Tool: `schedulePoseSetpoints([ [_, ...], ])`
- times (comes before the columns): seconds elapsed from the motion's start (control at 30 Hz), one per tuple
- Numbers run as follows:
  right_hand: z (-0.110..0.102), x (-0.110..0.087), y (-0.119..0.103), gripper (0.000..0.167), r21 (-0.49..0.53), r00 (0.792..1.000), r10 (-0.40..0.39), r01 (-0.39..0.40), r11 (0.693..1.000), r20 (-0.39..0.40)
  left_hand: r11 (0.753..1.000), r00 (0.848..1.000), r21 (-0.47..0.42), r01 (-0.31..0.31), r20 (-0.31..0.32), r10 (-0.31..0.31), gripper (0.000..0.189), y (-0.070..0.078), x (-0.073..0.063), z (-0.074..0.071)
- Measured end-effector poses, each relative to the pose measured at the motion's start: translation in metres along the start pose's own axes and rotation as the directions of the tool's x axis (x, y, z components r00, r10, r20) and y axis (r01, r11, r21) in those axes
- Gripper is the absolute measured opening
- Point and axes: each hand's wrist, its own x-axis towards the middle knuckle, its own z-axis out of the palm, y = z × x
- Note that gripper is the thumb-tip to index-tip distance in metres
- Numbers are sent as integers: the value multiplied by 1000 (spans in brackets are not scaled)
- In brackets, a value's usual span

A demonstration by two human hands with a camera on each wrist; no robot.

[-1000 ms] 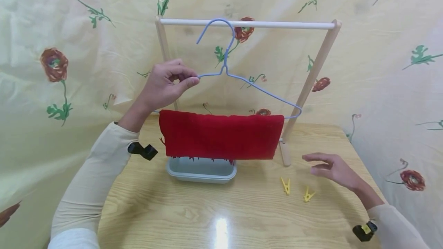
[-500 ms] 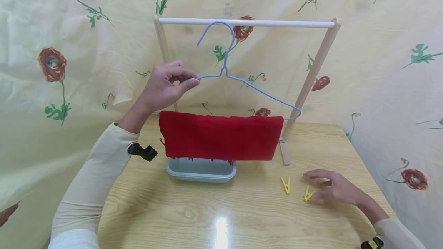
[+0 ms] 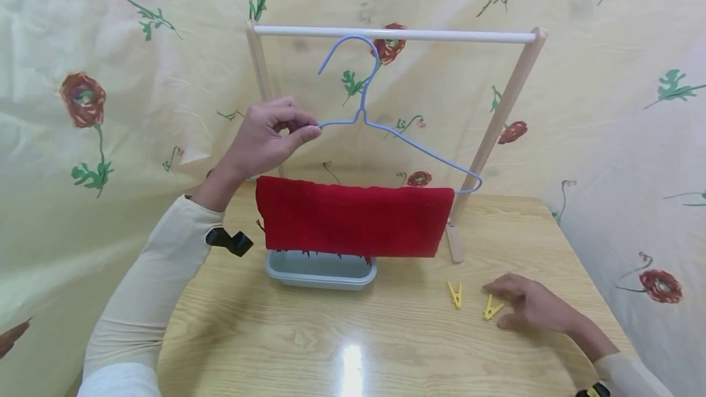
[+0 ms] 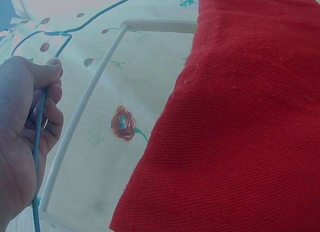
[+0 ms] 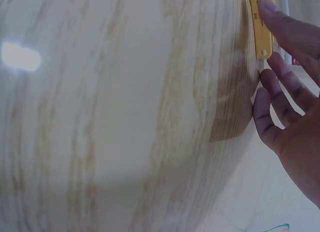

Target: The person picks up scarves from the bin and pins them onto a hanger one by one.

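Observation:
In the head view my left hand (image 3: 270, 133) pinches the left shoulder of a blue wire clothes hanger (image 3: 425, 151) between thumb and fingers and holds it up. Folded over its lower bar hangs a red fringed cloth (image 3: 353, 216), which fills much of the left wrist view. My right hand (image 3: 532, 306) is low over the table, its fingers spread around a yellow clothespin (image 3: 489, 309). Thumb and fingertips are right at that clothespin (image 5: 261, 29) in the right wrist view. A second yellow clothespin (image 3: 455, 294) lies just to the left.
Behind the hanger stands a rack with a white rail (image 3: 452, 35) and wooden legs (image 3: 504, 112). A pale blue-grey basin (image 3: 322, 280) sits on the wooden table (image 3: 265, 342) below the cloth. Flowered sheeting (image 3: 612, 127) surrounds the table.
My right hand has come down from above the table to the right-hand clothespin, which has turned slightly. The left hand, hanger and cloth have barely moved.

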Motion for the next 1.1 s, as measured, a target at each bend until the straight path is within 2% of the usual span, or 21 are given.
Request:
schedulePoseSetpoints([
  [0.1,0,0,2,55,-26,1000,-10,11,1000,9,1000,1000,-2,-1,2,1,14,0,0,0],
  [0.37,-1,0,2,36,3,1000,-18,17,1000,20,1000,1000,-1,5,2,-5,13,-2,-1,1],
  [0.57,-7,3,-3,33,-62,995,97,-95,994,32,1000,1000,4,20,0,-20,11,-3,0,2],
  [0.7,-13,7,-8,35,-13,990,139,-139,990,25,1000,1000,3,21,-1,-21,11,-2,1,2],
  [0.83,-19,10,-12,36,52,993,121,-121,991,-13,1000,1000,1,22,-2,-22,11,-1,0,2],
  [1.1,-32,21,-30,35,40,988,109,-105,994,-107,1000,1000,-9,15,-7,-15,10,-2,0,2],
])
